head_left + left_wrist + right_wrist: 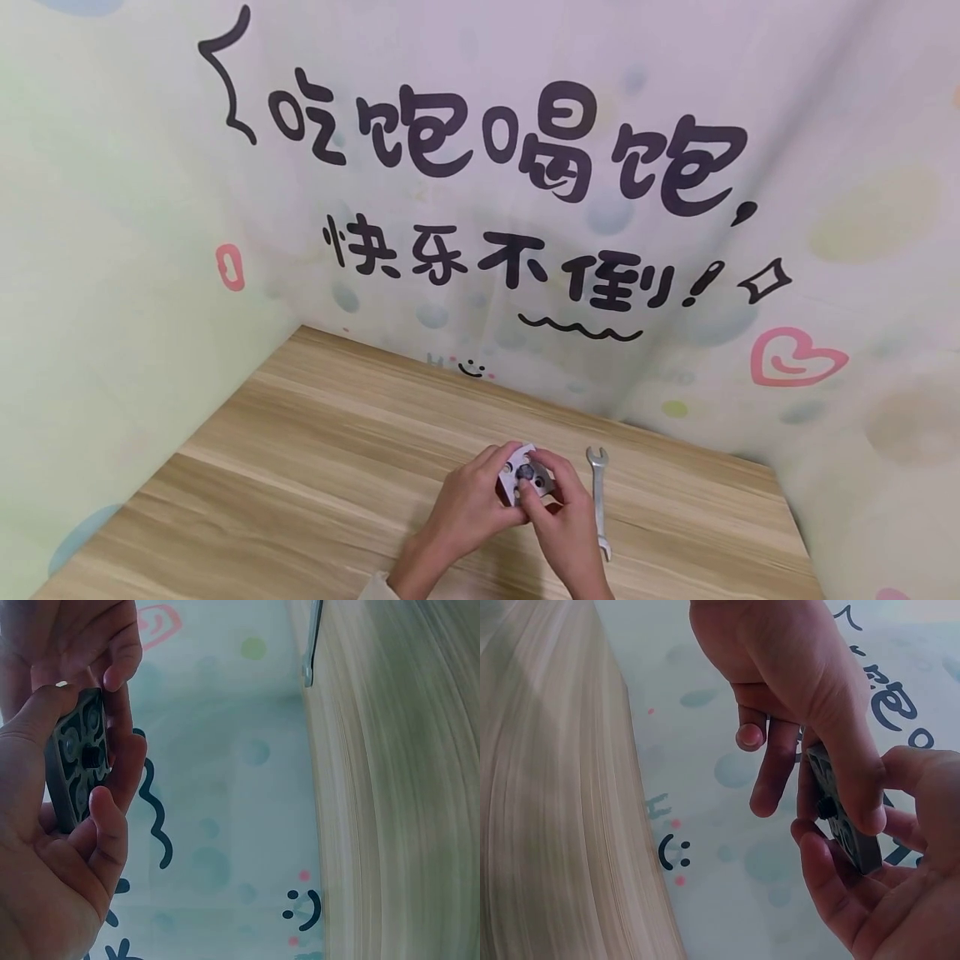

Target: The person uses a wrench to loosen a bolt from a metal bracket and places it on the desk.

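Note:
A small square metal plate (511, 481) with several holes is held up between both hands over the table. A dark bolt head (524, 472) sits at its centre, and on the opposite face a short dark stub (91, 756) sticks out. My left hand (471, 500) grips the plate by its edge, thumb on one side and fingers curled round the other. With thumb and index finger my right hand (564, 508) pinches the plate at its right side, the thumb tip right at the bolt head. Other right fingers (769, 787) hang beside the plate.
A double-ended open wrench (598, 496) lies on the wooden table (300, 467), just right of my right hand. Behind the table's back edge stands a pale printed backdrop (450, 50) with black lettering, which continues along the left and right sides.

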Demonstrator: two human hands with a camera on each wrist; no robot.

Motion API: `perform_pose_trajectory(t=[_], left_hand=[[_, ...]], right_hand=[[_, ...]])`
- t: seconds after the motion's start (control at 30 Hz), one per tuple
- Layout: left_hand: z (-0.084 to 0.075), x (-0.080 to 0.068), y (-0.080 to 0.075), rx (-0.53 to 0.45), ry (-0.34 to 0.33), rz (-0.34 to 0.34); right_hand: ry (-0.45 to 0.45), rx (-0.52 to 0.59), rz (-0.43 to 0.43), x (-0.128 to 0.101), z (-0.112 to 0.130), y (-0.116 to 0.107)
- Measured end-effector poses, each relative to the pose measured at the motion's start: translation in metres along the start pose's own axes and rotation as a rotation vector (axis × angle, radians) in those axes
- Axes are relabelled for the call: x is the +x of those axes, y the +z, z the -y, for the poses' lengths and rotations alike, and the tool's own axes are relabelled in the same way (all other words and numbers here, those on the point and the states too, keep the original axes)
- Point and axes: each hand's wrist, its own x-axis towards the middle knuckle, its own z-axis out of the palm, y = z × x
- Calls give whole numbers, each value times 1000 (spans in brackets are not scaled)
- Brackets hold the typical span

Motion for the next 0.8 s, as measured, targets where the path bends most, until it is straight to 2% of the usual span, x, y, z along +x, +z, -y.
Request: perform_pose_trajectory(t=[0.23, 0.43, 0.8], left_hand=[[-2, 0, 2, 25, 18, -12], [-3, -1, 4, 52, 45, -26], [-4, 0, 4, 41, 39, -29]], right_hand=[[99, -7, -69, 1, 2, 5], [45, -83, -163, 0, 2, 11], [52, -124, -176, 1, 1, 12]])
